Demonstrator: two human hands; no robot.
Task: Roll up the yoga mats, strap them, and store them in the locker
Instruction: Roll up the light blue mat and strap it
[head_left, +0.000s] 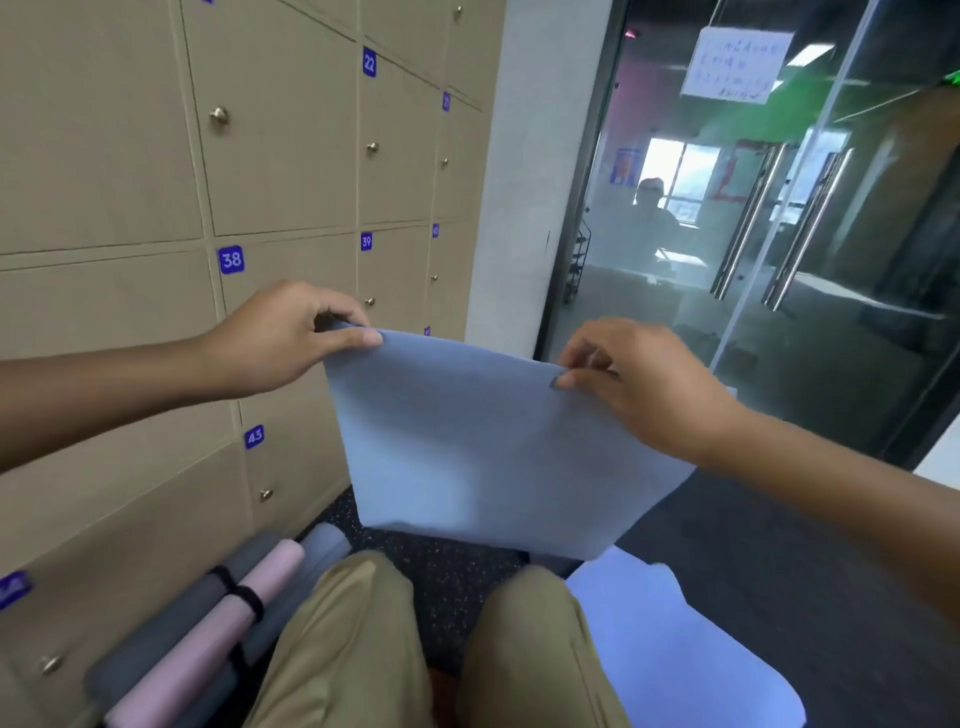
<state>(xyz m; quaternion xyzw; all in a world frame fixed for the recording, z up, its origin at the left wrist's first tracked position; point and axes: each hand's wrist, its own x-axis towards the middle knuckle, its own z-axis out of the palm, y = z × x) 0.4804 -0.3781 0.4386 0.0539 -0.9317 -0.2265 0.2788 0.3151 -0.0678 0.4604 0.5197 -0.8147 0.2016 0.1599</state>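
Both hands hold the blue yoga mat (483, 441) up by its top edge in front of the knees: the left hand (280, 338) pinches the left corner between thumb and curled fingers, and the right hand (639, 384) pinches the right corner the same way. The gripped edge runs left to right between the 2 hands, tilted down toward the right, and the sheet hangs below the fingers, its lower part trailing onto the dark floor (779, 561) by the right knee. Rolling likely calls for laying it flat, judging by the task. The rolled mats (208, 623), grey and pink with black straps, lie on the floor beside the closed lockers (130, 156), nearer the left hand.
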